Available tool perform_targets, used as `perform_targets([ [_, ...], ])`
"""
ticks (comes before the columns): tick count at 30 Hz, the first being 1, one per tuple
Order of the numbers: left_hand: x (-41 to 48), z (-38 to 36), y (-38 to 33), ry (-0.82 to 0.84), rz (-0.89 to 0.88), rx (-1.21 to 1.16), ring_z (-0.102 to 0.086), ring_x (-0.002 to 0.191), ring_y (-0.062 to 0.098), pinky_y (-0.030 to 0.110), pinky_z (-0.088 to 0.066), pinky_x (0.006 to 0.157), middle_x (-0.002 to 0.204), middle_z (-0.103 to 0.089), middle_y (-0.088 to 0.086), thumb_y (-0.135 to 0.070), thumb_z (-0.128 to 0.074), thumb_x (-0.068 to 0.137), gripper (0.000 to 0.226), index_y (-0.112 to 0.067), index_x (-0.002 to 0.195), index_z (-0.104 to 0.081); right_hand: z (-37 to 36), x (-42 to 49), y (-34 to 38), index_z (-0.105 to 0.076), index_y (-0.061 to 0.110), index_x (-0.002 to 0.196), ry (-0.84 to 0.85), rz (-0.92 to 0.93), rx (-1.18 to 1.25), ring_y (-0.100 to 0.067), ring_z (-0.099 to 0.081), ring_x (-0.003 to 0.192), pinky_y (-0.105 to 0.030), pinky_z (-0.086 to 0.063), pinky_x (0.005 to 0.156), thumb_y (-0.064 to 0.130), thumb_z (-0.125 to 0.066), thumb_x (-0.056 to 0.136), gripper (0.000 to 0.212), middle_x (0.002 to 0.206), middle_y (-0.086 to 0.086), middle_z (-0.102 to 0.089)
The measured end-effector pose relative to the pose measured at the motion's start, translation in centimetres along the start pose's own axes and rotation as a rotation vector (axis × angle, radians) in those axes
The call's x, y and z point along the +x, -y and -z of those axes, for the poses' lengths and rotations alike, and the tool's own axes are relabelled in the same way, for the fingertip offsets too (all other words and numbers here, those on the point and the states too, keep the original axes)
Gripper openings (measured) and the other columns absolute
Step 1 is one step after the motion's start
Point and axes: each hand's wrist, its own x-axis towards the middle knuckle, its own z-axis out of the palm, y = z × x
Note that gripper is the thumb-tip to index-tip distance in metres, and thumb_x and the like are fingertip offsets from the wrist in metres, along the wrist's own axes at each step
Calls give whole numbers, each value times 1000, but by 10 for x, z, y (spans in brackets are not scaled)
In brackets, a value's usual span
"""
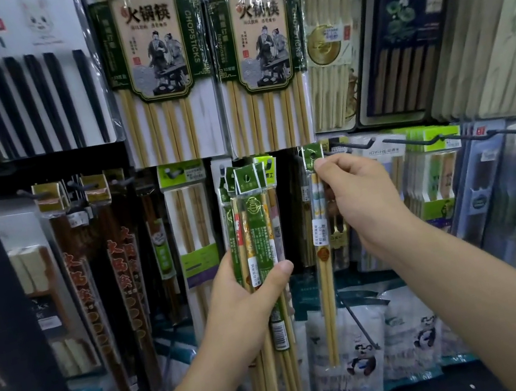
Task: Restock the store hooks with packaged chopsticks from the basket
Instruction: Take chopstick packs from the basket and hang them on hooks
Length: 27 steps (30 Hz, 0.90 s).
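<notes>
Against store hooks (353,146), left hand (243,300) grips about four chopstick packs (257,229); right hand (358,192) pinches one pack (322,252).

The bundle of chopstick packs (257,229) has green header cards and green labels over pale bamboo sticks. The single chopstick pack (322,252) has a green header and sticks banded white, blue and yellow near the top. The hot-pot chopstick packs (152,42) wear cream labels edged dark green. The white bags (362,358) show black-and-white pandas.
</notes>
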Motion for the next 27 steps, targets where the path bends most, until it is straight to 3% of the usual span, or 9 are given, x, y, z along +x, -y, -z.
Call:
perform_targets([
  [3, -1, 1, -3, 4, 6, -17, -60, 101, -16, 16, -43, 82, 110, -66, -39, -77, -73, 60, 63, -57, 116, -52, -1, 2, -4, -64, 7, 79, -12, -1, -6, -9, -43, 59, -27, -45, 73, 28, -58, 102, 32, 67, -2, -42],
  [5, -1, 2, -2, 19, 6, -25, -63, 101, -12, 13, -48, 80, 111, -68, -35, -74, -75, 62, 59, -60, 115, -53, -3, 3, -4, -65, 8, 79, -16, -1, -1, -10, -42, 59, -25, -44, 71, 28, -59, 101, 31, 68, -3, -41],
  [7, -2, 2, -1, 40, 13, -34, -64, 100, -12, 14, -49, 81, 110, -69, -33, -71, -76, 65, 66, -52, 123, -53, -3, 4, -4, -67, 11, 80, -20, 1, -1, -8, -44, 57, -25, -45, 74, 28, -59, 101, 28, 67, -2, -43],
  [12, -5, 3, -4, 82, -44, -95, -67, 84, -15, -1, -46, 60, 96, -70, -36, -50, -78, 75, 37, -47, 104, -56, -5, 9, -8, -67, 4, 86, -35, -25, -35, -7, -46, 57, -28, -48, 70, 28, -59, 101, 29, 59, 4, -47],
  [17, -8, 3, -9, 116, -39, -235, -73, 67, 25, 27, -61, 60, 81, -73, 12, -37, -81, 72, 33, -35, 101, -63, -7, 13, -15, -69, 3, 88, -29, -58, -69, -5, -49, 56, -35, -52, 78, 34, -61, 100, 35, 71, -7, -47],
  [19, -8, 3, -10, 124, -38, -254, -72, 66, 27, 27, -61, 61, 81, -72, 14, -35, -81, 72, 33, -40, 100, -65, -5, 10, -16, -73, 15, 86, -37, -41, -95, -1, -59, 64, -38, -57, 81, 35, -62, 99, 27, 71, 2, -60],
  [21, -9, 3, -10, 134, -30, -269, -72, 67, 27, 27, -61, 61, 80, -73, 13, -33, -81, 73, 28, -50, 89, -67, -3, 4, -18, -70, 25, 88, -70, -10, -130, -10, -66, 79, -41, -59, 83, 37, -64, 98, 17, 81, 5, -68],
  [24, -8, 3, -7, 114, -30, -294, -74, 70, 31, 33, -62, 63, 80, -73, 16, -28, -81, 77, 28, -28, 101, -67, -1, -11, -18, -65, 24, 89, -126, 36, -165, -11, -61, 73, -39, -58, 72, 38, -65, 96, 15, 77, 5, -64],
  [27, -8, 2, -5, 108, -22, -319, -75, 74, 36, 41, -63, 67, 82, -74, 19, -14, -77, 88, 15, -19, 100, -68, -5, -27, -13, -70, 29, 89, 6, 60, -125, -3, -63, 66, -24, -50, 61, 38, -67, 95, 12, 76, 7, -69],
])
